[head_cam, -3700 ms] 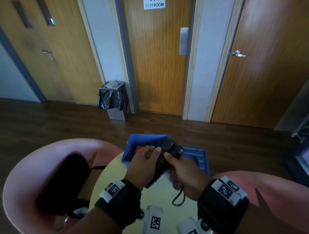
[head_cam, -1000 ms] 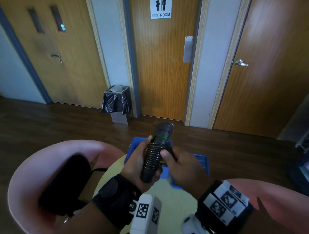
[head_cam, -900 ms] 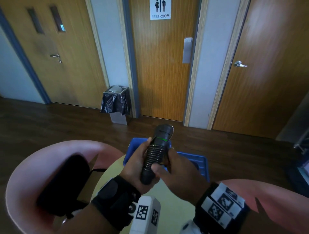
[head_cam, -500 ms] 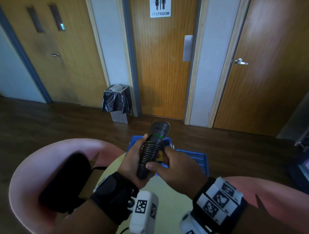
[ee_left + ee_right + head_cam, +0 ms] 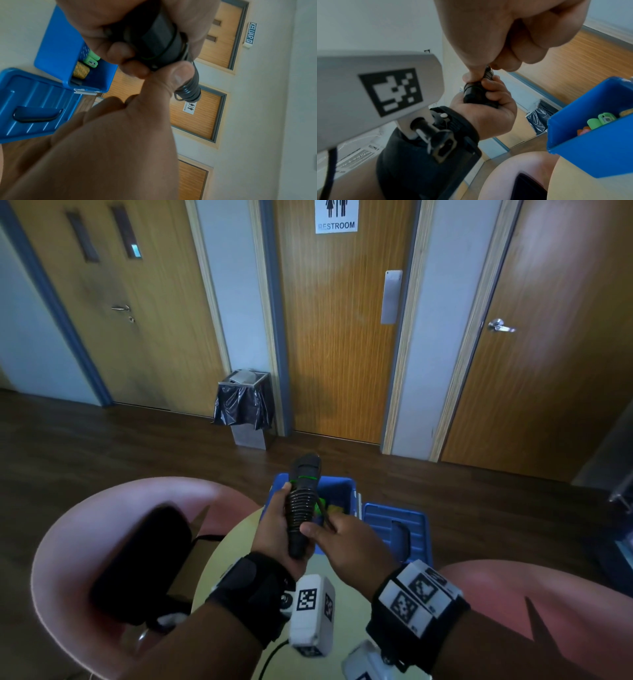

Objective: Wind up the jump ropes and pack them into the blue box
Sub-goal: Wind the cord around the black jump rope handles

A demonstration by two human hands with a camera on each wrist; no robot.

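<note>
A black jump rope (image 5: 302,501), its cord coiled tightly round the handles, stands upright over the table in my left hand (image 5: 274,537), which grips its lower half. My right hand (image 5: 322,534) pinches the coiled cord at the bundle's right side; the right wrist view shows this pinch on the jump rope (image 5: 477,94) just above my left hand (image 5: 489,106). Behind the hands the blue box (image 5: 344,486) stands open, its lid (image 5: 397,529) flat to the right. Green handles (image 5: 599,120) and a yellow piece (image 5: 80,71) lie inside the blue box (image 5: 56,40).
A round pale-yellow table (image 5: 346,590) sits between two pink chairs (image 5: 78,542) (image 5: 534,594). A black bag (image 5: 144,556) rests on the left chair. Beyond are dark wood floor, a lined bin (image 5: 244,405) and wooden doors.
The loose loop of cord that hung below the hands is gone and the cord is wound on. In the last second my right hand slid down the coil and the bundle shifted slightly left.
</note>
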